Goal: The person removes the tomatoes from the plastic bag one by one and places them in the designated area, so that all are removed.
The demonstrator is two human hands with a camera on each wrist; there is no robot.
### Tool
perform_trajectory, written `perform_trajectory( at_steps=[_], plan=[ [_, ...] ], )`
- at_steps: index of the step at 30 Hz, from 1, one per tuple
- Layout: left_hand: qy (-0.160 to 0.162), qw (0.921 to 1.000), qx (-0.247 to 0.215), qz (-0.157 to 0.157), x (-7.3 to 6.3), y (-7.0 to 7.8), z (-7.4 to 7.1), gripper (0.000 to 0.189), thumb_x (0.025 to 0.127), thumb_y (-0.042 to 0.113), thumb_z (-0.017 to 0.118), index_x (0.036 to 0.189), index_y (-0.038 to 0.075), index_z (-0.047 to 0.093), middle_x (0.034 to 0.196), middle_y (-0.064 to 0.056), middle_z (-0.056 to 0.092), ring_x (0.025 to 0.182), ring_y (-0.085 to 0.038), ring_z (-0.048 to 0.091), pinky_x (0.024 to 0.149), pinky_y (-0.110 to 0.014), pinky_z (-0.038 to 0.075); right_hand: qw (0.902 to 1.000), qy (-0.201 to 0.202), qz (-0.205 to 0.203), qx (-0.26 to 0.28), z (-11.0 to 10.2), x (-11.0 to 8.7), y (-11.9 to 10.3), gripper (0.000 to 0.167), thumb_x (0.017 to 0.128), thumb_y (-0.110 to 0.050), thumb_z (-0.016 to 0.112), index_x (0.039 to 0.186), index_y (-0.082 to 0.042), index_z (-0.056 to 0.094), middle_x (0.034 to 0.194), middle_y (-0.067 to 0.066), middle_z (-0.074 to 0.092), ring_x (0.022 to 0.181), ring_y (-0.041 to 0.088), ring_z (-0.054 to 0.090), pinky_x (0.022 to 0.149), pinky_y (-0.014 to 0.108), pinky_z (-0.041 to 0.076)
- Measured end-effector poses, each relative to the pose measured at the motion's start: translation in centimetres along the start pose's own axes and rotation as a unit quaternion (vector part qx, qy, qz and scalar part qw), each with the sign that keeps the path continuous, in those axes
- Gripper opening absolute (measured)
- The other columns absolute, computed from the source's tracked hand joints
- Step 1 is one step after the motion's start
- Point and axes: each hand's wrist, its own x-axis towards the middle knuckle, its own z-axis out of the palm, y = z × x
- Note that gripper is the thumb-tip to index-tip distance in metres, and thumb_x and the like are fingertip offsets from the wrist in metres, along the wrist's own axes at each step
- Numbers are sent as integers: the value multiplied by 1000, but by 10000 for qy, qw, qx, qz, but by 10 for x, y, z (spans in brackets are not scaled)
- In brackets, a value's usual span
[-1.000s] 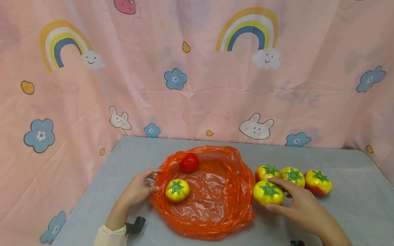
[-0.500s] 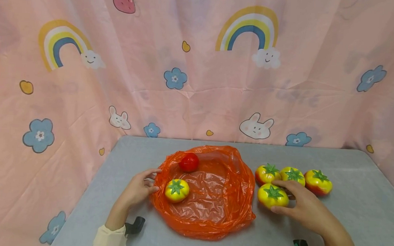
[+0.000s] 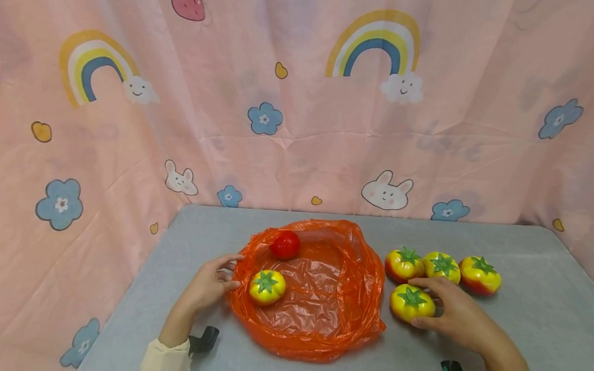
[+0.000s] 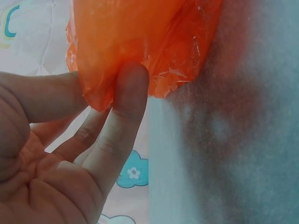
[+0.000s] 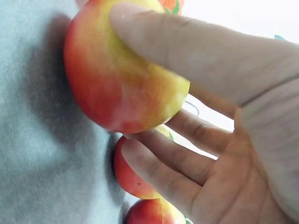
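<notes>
An orange-red plastic bag (image 3: 312, 348) lies spread with its mouth facing up in the head view. Inside it are a yellow toy tomato (image 3: 267, 288) with a green star-shaped top and a red round piece (image 3: 285, 245). My left hand (image 3: 211, 282) pinches the bag's left rim between thumb and fingers, the thin plastic (image 4: 154, 42) filling the top of the left wrist view. Right of the bag, my right hand (image 3: 455, 311) grips another toy tomato (image 3: 411, 304), its red underside (image 5: 107, 88) close to the table in the right wrist view.
Behind the right hand, three more toy tomatoes (image 3: 480, 274) stand in a row on the grey table (image 3: 548, 337). A pink patterned curtain (image 3: 298, 157) hangs along the table's back edge.
My right hand has moved the gripped tomato away from the bag's right rim, slightly right and nearer to me. The left hand and bag have stayed put.
</notes>
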Motion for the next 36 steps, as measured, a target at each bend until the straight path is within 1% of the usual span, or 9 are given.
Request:
perform_trajectory(
  at_steps=[4,7,11,13,17,22,26,32,36],
  plan=[
    [-25,10000,-25,-81,0,0,0,55,83,-8,71,132,15,62,117,-13,63,81,-17,64,75,-31,60,9999,-41,127,4,1,1,2,78,70,-43,87,135,-10,57,138,25,54,116,38,56,96,67,44],
    [-47,9999,-14,-149,0,1,0,55,84,-7,71,132,16,61,118,-12,62,82,-16,64,75,-31,60,9998,-20,180,96,2,1,2,79,70,-40,88,134,-7,55,136,22,55,114,35,57,95,63,47],
    [-86,9999,-21,-128,0,0,1,55,84,-7,70,133,17,61,119,-12,62,82,-16,64,76,-31,60,9996,44,216,190,2,1,2,79,69,-36,90,132,-5,53,132,19,57,110,32,60,93,57,52],
    [-94,9999,-42,-114,1,0,1,55,84,-7,70,132,17,61,119,-12,62,82,-16,64,76,-31,60,9996,85,216,176,2,0,2,77,69,-34,90,131,-5,54,132,19,58,110,32,60,93,57,52],
    [-119,9999,-81,-55,2,-1,1,55,84,-7,70,133,15,61,118,-13,62,82,-16,64,76,-31,60,9997,112,185,95,1,1,1,76,70,-34,89,132,-6,54,133,20,57,112,35,59,95,62,49],
    [-132,9998,-82,-81,3,-2,2,55,83,-8,70,133,14,61,117,-13,63,82,-17,64,76,-31,60,9998,125,150,27,2,2,-1,76,71,-33,89,133,-6,54,135,21,56,116,39,56,98,67,43],
    [-123,9998,-58,-138,2,-2,2,55,84,-7,70,133,16,61,118,-12,63,82,-17,64,77,-31,60,9997,142,187,-77,3,2,-2,77,70,-33,89,134,-6,54,137,22,55,118,41,54,99,68,42],
    [-124,9999,48,-93,1,-1,1,54,84,-6,71,132,15,61,118,-12,63,82,-16,64,77,-32,60,9995,146,235,-133,3,3,-1,78,70,-33,89,134,-6,54,137,23,55,119,43,54,100,69,41],
    [-116,9999,29,-72,1,-1,1,54,84,-7,71,132,15,61,118,-12,63,82,-16,64,77,-33,60,9994,174,254,-167,4,3,-1,78,70,-32,89,135,-6,54,137,23,55,119,43,54,100,69,41]
  ],
)
